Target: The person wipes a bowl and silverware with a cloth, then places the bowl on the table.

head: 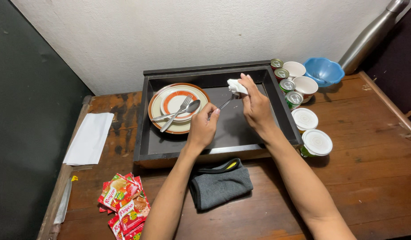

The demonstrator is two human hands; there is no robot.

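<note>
Over a black tray [152, 149], my left hand [202, 127] pinches the handle end of a metal utensil [224, 104]. My right hand [256, 106] grips a crumpled white tissue [236, 86] wrapped around the utensil's other end, which is hidden. At the tray's left lie stacked plates with orange rims [157, 111]. A fork [182, 106] and a spoon [184, 111] rest across them.
Several small green cans [287, 84], white cups [295, 68], lidded cups [316, 142] and a blue bowl [323, 71] stand right of the tray. A steel bottle [370, 38] leans at the back right. A grey cloth [219, 184], red sachets [123, 204] and white paper [90, 138] lie on the wooden table.
</note>
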